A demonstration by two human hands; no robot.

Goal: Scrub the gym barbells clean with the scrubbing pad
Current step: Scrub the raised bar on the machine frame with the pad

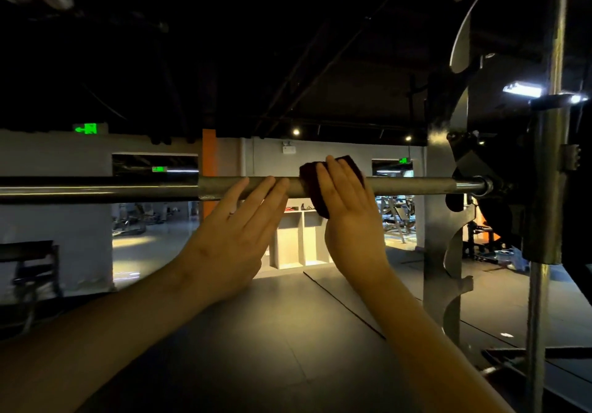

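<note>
A steel barbell (413, 185) runs level across the view at chest height, held in a rack on the right. A dark scrubbing pad (312, 182) is wrapped over the bar just right of centre. My right hand (347, 207) lies flat on the pad and presses it against the bar, fingers pointing up. My left hand (238, 236) is just left of the pad, fingers straight, with the fingertips resting on the bar and nothing held.
The rack upright (443, 220) with metal hooks stands on the right, and a black weight plate (499, 194) sits beyond the bar's collar. A steel pole (544, 252) rises at the far right. White shelving (301, 239) stands ahead across dark floor mats.
</note>
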